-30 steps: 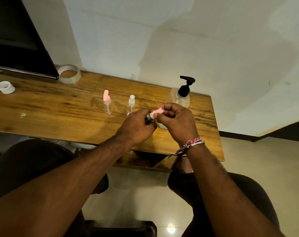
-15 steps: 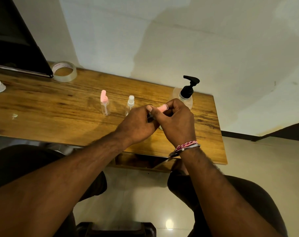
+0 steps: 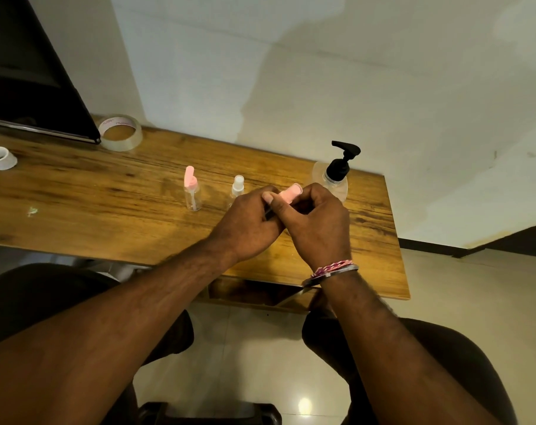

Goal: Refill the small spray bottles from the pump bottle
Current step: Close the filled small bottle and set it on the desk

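Both hands meet above the near-right part of the table, fingers curled around one small spray bottle with a pink cap [image 3: 289,191]. The left hand [image 3: 245,225] closes around the bottle's body, which is almost wholly hidden; the right hand [image 3: 317,225] pinches the pink cap between thumb and fingers, so that only the cap's tip shows above the knuckles (whether cap and body are joined or apart cannot be told). A pink-and-white thread band with a metal bangle [image 3: 332,269] circles the right wrist. Beneath the forearms lie the person's dark-clad knees and a pale tiled floor [image 3: 248,348].

The long brown wooden table [image 3: 92,216] carries, just beyond the hands, a small clear spray bottle with a white cap [image 3: 237,187], upright and partly covered by the left hand. To its left stands a second small clear bottle with a pink cap [image 3: 191,190], upright and apart from it. Farther right, near the wall, stands the clear pump bottle with a black pump head [image 3: 335,176].

At the far left lie a roll of clear adhesive tape [image 3: 121,131], a small white ring-shaped piece [image 3: 0,157] and the corner of a black flat screen [image 3: 30,87].
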`<state>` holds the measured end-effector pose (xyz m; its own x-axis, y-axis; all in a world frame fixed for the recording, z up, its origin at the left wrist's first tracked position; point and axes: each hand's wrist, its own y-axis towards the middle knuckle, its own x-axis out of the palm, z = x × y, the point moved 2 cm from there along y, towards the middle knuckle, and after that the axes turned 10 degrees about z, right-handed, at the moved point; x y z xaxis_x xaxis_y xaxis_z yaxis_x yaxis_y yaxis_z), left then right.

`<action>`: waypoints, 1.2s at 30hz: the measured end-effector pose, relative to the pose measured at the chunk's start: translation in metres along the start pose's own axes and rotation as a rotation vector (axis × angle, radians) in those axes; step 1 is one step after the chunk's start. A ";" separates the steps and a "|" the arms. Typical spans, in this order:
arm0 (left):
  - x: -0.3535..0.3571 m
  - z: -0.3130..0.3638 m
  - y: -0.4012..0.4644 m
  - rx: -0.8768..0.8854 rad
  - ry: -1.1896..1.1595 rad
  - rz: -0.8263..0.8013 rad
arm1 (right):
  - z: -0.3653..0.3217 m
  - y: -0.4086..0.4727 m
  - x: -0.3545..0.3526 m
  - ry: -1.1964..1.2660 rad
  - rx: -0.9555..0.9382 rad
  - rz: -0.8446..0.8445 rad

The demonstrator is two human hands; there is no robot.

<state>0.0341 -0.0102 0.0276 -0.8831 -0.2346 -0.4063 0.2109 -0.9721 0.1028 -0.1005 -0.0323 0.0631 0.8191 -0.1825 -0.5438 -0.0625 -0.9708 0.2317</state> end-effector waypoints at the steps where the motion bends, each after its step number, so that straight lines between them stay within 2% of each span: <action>1: 0.000 -0.001 0.001 -0.009 -0.015 0.004 | -0.001 -0.002 0.001 -0.005 -0.016 0.004; 7: -0.003 0.002 0.002 -0.008 -0.062 0.008 | -0.004 -0.004 -0.004 0.087 -0.102 -0.047; 10: -0.003 0.006 0.001 -0.007 -0.052 0.032 | 0.000 0.000 -0.002 0.111 -0.085 -0.060; 14: -0.003 0.006 0.000 -0.007 -0.026 0.020 | -0.004 0.003 -0.002 0.085 -0.033 0.005; 21: -0.007 0.006 0.003 -0.040 -0.072 0.060 | -0.007 -0.002 -0.002 0.132 -0.124 -0.057; 25: -0.008 0.009 0.003 -0.052 -0.064 0.063 | -0.004 0.002 0.000 0.166 -0.032 0.017; 32: -0.011 0.012 0.003 -0.048 -0.068 0.062 | -0.010 0.001 0.001 0.209 -0.059 -0.041; 36: -0.011 0.015 0.001 -0.037 -0.063 0.059 | -0.009 0.001 0.001 0.204 -0.030 0.039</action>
<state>0.0376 -0.0088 0.0462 -0.8931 -0.2920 -0.3423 0.2778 -0.9563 0.0909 -0.0947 -0.0319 0.0700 0.9150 -0.1820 -0.3602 -0.0822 -0.9579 0.2750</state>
